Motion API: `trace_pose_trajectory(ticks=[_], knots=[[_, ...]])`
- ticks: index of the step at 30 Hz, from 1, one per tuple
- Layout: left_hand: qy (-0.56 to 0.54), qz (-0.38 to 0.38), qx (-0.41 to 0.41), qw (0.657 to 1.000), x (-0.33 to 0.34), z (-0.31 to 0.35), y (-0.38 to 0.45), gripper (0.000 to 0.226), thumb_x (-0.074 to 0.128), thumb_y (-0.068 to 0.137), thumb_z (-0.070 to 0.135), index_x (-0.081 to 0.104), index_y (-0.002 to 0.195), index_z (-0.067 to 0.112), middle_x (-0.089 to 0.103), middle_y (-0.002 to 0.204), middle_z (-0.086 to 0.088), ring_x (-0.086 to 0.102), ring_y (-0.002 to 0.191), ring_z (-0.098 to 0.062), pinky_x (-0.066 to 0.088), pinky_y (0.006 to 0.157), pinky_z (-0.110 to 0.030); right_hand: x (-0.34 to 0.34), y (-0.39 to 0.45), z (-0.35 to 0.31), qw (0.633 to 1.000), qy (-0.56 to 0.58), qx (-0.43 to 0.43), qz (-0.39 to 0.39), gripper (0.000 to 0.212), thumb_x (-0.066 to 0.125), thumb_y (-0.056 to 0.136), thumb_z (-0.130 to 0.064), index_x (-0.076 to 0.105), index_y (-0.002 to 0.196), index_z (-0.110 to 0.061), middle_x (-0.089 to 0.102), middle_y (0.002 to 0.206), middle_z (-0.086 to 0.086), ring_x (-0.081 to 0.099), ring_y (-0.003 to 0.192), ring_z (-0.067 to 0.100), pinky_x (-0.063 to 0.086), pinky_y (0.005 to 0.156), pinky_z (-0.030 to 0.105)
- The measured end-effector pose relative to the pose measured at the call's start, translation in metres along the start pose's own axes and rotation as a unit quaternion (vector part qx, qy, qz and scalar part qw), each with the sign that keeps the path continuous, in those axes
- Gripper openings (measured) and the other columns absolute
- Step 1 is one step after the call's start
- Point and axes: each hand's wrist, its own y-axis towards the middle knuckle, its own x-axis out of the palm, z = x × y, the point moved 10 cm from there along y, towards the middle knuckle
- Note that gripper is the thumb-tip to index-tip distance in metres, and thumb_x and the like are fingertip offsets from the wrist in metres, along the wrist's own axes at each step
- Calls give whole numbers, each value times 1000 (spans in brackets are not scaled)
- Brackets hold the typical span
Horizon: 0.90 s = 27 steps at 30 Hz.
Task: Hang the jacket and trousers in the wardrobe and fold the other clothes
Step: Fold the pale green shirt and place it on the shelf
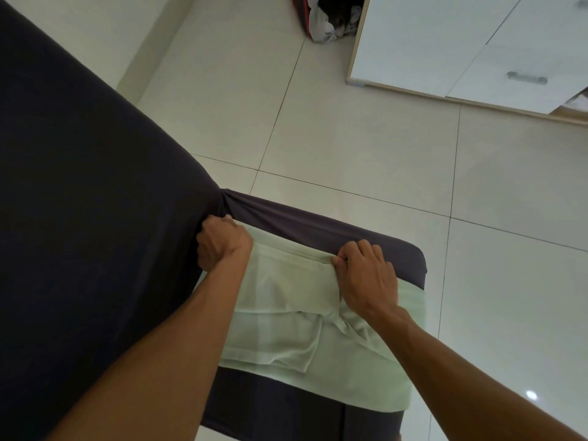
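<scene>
Folding step: left hand (222, 243) and right hand (366, 275) pinch the pale green garment's (286, 329) far edge at lower centre, apparently ready to fold it toward the person.

Garment (305, 329) on stool (321, 230), bed (79, 186) left; both hands at its far edge; wardrobe (461, 43) far right, basket (327, 17) beside.

Room around the dark-covered chair

The dark-covered chair (318, 230) stood on a white tiled floor (350, 138); beyond it, a white cabinet (461, 43) flanked a red laundry bag (302, 14).
</scene>
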Motion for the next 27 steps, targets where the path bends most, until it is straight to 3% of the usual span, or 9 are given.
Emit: trace_pose_trajectory(ticks=[4,7,10,13,15,19,22,25,27], knots=[[37,13,51,998,0,12,-11,33,47,104,34,54,125,10,63,123,-18,61,108,-40,42,76,-44,3,1,-3,999,-40,-5,19,21,39,105,-36,53,104,-21,50,105,-3,46,96,21,45,78,38],[28,44,184,982,-7,26,-32,26,45,103,33,43,123,17,64,113,-11,62,100,-35,38,68,-40,-5,-3,-1,997,-16,1,72,13,44,103,-29,54,102,-20,53,101,0,47,88,22,47,71,40],[22,62,391,918,-6,39,-74,13,47,101,28,50,106,17,59,99,-5,55,93,-26,42,69,-39,-18,-17,6,991,25,-2,130,8,48,102,-24,54,99,-20,54,93,-1,48,81,21,49,66,42],[85,25,507,857,18,29,-117,21,41,101,31,56,96,17,57,92,-3,53,83,-24,42,71,-38,-17,-39,13,990,48,-45,125,11,55,101,-26,55,92,-20,57,85,-3,52,73,19,51,59,38],[156,-18,511,845,42,12,-128,28,38,102,37,58,107,19,58,103,-2,54,91,-23,44,75,-38,-7,-55,24,992,51,-72,94,16,57,100,-32,54,89,-22,59,83,-5,54,73,17,53,58,37],[232,-71,454,857,63,-8,-120,41,36,102,44,45,136,23,46,135,-4,45,118,-25,42,94,-40,-1,-79,48,993,45,-79,78,16,48,102,-38,53,97,-24,60,92,-6,53,78,17,55,64,39],[222,-58,464,856,54,0,-136,43,36,102,43,46,134,18,50,131,-7,47,116,-26,43,92,-40,-7,-100,48,989,49,-106,95,23,54,96,-45,54,100,-23,60,97,-5,54,82,17,52,66,33],[213,-35,554,804,49,11,-179,39,37,98,46,55,119,19,55,115,-5,52,102,-25,46,82,-40,3,-122,45,984,21,-161,70,25,58,93,-47,56,99,-22,60,96,-4,55,82,19,52,64,34],[252,-79,561,785,62,0,-194,40,39,96,51,57,118,23,53,114,-1,50,102,-22,45,83,-38,13,-132,45,983,-1,-178,45,18,56,94,-41,59,100,-24,61,95,-3,57,82,21,56,63,38]])
